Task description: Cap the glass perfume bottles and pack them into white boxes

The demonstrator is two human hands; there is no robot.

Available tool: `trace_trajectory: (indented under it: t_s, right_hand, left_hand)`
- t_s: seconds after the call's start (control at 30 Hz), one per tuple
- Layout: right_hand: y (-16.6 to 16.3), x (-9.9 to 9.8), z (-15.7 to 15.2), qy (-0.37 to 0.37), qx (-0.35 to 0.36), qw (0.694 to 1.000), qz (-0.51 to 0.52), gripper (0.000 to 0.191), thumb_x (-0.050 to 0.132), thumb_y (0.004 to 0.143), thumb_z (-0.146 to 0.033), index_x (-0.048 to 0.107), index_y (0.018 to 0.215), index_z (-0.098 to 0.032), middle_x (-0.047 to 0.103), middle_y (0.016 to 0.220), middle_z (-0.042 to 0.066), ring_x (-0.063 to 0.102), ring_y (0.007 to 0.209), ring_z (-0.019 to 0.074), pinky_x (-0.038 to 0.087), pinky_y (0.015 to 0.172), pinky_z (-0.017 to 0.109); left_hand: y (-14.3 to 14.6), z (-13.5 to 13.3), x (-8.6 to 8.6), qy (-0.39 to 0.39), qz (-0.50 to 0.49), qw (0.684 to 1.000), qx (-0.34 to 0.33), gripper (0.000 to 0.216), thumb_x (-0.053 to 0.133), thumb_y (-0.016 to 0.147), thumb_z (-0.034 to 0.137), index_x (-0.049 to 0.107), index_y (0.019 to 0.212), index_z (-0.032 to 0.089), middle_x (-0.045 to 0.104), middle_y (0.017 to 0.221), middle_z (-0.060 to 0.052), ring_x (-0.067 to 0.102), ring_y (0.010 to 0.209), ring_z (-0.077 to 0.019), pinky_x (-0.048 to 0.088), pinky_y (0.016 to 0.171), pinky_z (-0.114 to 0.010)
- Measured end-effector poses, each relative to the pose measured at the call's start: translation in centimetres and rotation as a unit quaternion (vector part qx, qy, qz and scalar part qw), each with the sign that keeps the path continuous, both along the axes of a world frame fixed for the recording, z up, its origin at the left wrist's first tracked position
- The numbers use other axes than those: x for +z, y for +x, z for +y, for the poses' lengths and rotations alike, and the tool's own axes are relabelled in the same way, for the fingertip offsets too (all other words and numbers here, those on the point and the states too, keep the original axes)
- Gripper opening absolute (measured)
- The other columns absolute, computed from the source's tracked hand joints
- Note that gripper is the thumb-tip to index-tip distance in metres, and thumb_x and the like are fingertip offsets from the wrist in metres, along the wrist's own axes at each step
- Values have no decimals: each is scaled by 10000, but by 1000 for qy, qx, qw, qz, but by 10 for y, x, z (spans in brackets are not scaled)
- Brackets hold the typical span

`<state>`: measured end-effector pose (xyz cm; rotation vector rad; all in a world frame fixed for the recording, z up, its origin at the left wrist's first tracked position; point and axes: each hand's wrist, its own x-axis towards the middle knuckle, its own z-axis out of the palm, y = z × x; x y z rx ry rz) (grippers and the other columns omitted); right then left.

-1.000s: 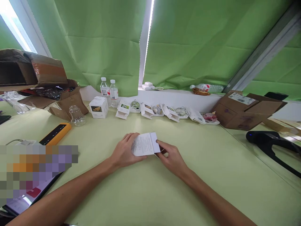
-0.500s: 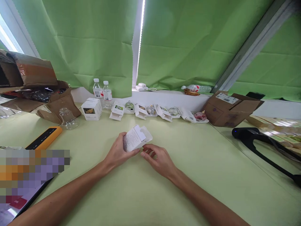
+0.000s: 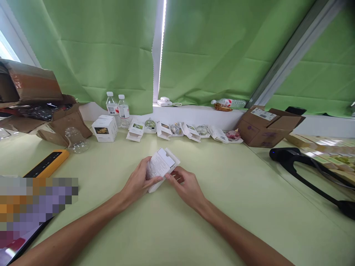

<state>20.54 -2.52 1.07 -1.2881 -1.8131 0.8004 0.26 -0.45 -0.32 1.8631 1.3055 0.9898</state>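
A small white carton (image 3: 160, 166) with rows of fine printed text is held tilted above the table. My left hand (image 3: 141, 177) is wrapped around its left side, thumb along the lower front. The carton's upper right end has a raised flap and a notched edge. At its lower right edge, my right hand (image 3: 186, 183) grips with the thumb in front and the fingers curled behind, partly hidden. What lies inside the carton cannot be seen.
Along the back wall lie several opened white cartons (image 3: 135, 130) beside round clear ornaments (image 3: 175, 129). A closed white box (image 3: 105, 128), water bottles (image 3: 123, 111) and a clear jar (image 3: 76, 140) stand left. Cardboard boxes (image 3: 257, 127) flank the table; a black curved device (image 3: 294, 159) is right, an orange power strip (image 3: 47, 164) left.
My right hand has come up against the carton and now grips its lower right edge. The carton has turned, showing more of its printed face. The view has shifted slightly.
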Motion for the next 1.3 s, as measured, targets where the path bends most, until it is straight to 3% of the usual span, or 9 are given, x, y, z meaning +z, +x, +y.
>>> trace_trajectory:
  t_s: [0.1,0.27,0.53,0.83,1.03,1.3]
  right_hand:
    - [1,1,-1,14,0,1000,20,293,523,900,-445,627,1058,-221,698,990,37,648,764,170,536,655,290]
    - [1,3,-4,44,5,999,27,285,536,897,-369,595,1136,-227,679,1067,49,650,775,167,546,659,288]
    - [6,5,0,54,7,998,41,394,523,893,-286,509,1285,-247,682,1054,40,646,829,171,560,735,313]
    - [8,6,-1,87,-3,995,38,464,533,892,-297,449,1347,-268,673,1076,40,651,814,167,575,732,326]
    - [8,4,-2,143,-6,988,66,593,610,851,-275,332,1374,-267,655,1127,70,650,875,191,587,737,357]
    - [9,2,-4,252,21,967,32,504,586,858,-205,423,1328,-287,556,1267,86,621,992,217,591,736,363]
  left_hand:
    - [2,-2,2,1,-12,1000,3,534,529,870,491,405,1311,216,559,1223,-104,582,1018,-241,506,774,-348]
    - [4,-3,7,34,-43,998,-7,488,565,858,460,454,1251,192,594,1147,-102,604,920,-212,528,717,-334]
    - [4,-3,10,80,-65,994,-26,393,603,857,381,465,1186,217,600,1150,-72,621,949,-190,538,814,-360]
    - [3,-5,7,132,-64,989,-32,593,694,794,320,376,1292,260,597,1173,-61,640,938,-178,549,819,-362]
    - [1,-5,-2,211,-27,976,-44,832,707,781,309,178,1423,299,538,1244,-102,635,914,-175,562,751,-337]
    - [-3,-1,-7,346,44,934,-75,767,684,798,301,205,1396,292,540,1204,-124,593,1031,-217,552,708,-320]
